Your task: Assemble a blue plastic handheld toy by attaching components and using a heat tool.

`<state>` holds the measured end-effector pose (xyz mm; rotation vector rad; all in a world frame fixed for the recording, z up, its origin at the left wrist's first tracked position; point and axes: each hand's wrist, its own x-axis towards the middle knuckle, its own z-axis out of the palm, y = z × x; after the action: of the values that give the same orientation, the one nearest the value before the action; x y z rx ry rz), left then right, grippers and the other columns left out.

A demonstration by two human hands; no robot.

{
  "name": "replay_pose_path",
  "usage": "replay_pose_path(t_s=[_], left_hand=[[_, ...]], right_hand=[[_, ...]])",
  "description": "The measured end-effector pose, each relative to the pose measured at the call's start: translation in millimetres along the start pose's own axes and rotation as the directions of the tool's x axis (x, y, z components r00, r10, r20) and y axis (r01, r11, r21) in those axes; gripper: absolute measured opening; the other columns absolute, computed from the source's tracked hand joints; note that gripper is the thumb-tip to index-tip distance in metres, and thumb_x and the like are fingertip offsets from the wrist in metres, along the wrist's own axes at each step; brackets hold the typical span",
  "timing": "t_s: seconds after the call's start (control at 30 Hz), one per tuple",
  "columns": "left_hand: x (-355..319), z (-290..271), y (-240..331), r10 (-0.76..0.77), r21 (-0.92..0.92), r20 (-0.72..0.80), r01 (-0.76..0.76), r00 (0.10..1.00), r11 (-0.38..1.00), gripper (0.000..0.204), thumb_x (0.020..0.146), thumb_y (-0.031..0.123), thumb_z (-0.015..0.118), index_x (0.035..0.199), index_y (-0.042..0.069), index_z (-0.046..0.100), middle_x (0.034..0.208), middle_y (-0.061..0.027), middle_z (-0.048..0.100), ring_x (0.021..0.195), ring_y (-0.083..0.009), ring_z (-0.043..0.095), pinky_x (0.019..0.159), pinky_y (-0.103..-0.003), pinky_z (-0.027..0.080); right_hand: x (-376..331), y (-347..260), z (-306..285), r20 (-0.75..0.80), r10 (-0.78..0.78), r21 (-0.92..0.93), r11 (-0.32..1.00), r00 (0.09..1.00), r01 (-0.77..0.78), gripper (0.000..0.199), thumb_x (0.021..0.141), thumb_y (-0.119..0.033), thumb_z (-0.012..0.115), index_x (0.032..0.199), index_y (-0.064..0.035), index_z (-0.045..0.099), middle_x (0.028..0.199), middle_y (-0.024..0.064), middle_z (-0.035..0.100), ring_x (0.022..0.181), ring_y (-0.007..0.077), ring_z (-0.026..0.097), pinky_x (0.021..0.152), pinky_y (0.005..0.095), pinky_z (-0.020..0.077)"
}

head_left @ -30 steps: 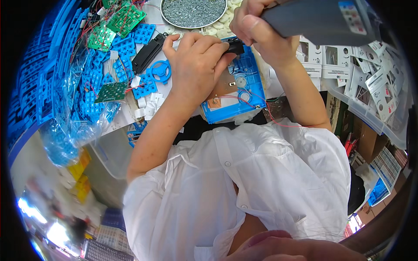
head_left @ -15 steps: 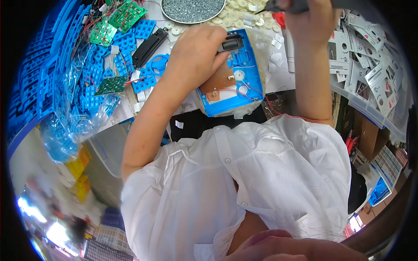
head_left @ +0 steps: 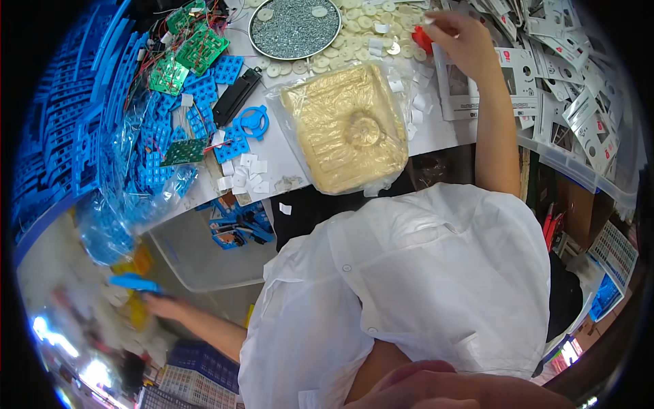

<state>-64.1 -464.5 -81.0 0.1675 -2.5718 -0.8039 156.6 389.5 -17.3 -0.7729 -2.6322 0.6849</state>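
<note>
The left hand (head_left: 160,305), blurred low beside the bench (head_left: 436,129), grips a flat blue plastic piece (head_left: 133,281); the right hand (head_left: 458,34) pinches a small red part (head_left: 422,37) near a crinkly golden plastic bag (head_left: 351,126).

Two bare hands are showing: the left hand (head_left: 153,305), blurred, is reaching low at the left and gripping one flat blue plastic piece (head_left: 133,281), and the right hand (head_left: 458,35) is resting at the top by one small red object (head_left: 422,37). One round metal tray of grey screws (head_left: 294,27) is sitting on the bench, the screws too many to count. One clear bag of gold-coloured moulded parts (head_left: 347,126) is lying near the middle. One blue plastic wheel (head_left: 253,123) and one black oblong case (head_left: 236,95) are lying left of it. At least four green circuit boards (head_left: 199,49) are showing. One translucent bin (head_left: 204,255) is standing below the bench.
</note>
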Motion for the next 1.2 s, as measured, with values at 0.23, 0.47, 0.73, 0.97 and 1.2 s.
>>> replay_pose_path(t_s=[0.23, 0.47, 0.73, 0.97, 1.2], left_hand=[[-254.7, 43.7, -165.0, -0.604, 0.725, 0.583, -0.013, 0.544, 0.688, 0.052, 0.093, 0.023, 0.07, 0.138, 0.002, 0.055, 0.122, -0.0242, 0.065, 0.111, -0.037, 0.065, 0.094, -0.045, 0.054], [-270.7, 69.9, -175.8, -0.623, 0.47, 0.532, 0.413, 0.573, 0.78, 0.057, 0.095, 0.026, 0.068, 0.144, 0.003, 0.049, 0.135, -0.026, 0.054, 0.119, -0.0392, 0.06, 0.094, -0.048, 0.055], [-78.5, 129.4, -93.3, -0.731, -0.274, 0.464, 0.865, 0.501, 0.42, 0.065, 0.098, 0.032, 0.064, 0.149, -0.001, 0.041, 0.147, -0.0188, 0.045, 0.126, -0.0366, 0.056, 0.095, -0.047, 0.055], [-31.9, 139.7, 134.1, -0.083, -0.331, 0.113, 0.117, 0.99, 0.936, 0.039, 0.099, 0.012, 0.065, 0.134, -0.003, 0.057, 0.128, -0.016, 0.063, 0.111, -0.0264, 0.065, 0.087, -0.037, 0.058], [-70.8, 92.0, 257.6, 0.362, -0.32, -0.093, -0.372, 0.928, 0.871, 0.036, 0.096, 0.004, 0.065, 0.131, -0.005, 0.059, 0.124, -0.0161, 0.064, 0.103, -0.0214, 0.063, 0.089, -0.033, 0.053]], right_hand=[[-9.6, -36.1, 10.5, 0.109, -0.018, -0.04, 0.999, 0.994, 0.022, 0.028, 0.094, -0.018, 0.069, 0.118, -0.0049, 0.072, 0.098, 0.0121, 0.077, 0.082, 0.0194, 0.073, 0.079, 0.0318, 0.0567], [5.7, -17.2, -9.2, 0.016, -0.064, -0.209, 0.976, 0.998, 0.066, 0.025, 0.091, -0.017, 0.072, 0.114, -0.0055, 0.07, 0.099, 0.0112, 0.072, 0.088, 0.019, 0.069, 0.077, 0.0335, 0.0551], [72.4, -13.2, 32.7, -0.356, -0.557, -0.515, 0.787, 0.75, 0.34, 0.033, 0.088, -0.019, 0.072, 0.117, -0.0046, 0.066, 0.115, 0.0191, 0.065, 0.103, 0.036, 0.065, 0.086, 0.0468, 0.0517], [78.9, -28.4, 21.2, -0.207, -0.281, -0.414, 0.893, 0.937, 0.176, 0.037, 0.084, -0.021, 0.075, 0.116, -0.0056, 0.067, 0.11, 0.018, 0.065, 0.102, 0.033, 0.065, 0.088, 0.0435, 0.052], [-75.7, -69.7, 2.8, 0.035, -0.202, 0.23, 0.955, 0.979, 0.189, 0.037, 0.08, -0.011, 0.078, 0.117, -0.0079, 0.071, 0.114, 0.0089, 0.07, 0.099, 0.0226, 0.065, 0.081, 0.0338, 0.0547]])
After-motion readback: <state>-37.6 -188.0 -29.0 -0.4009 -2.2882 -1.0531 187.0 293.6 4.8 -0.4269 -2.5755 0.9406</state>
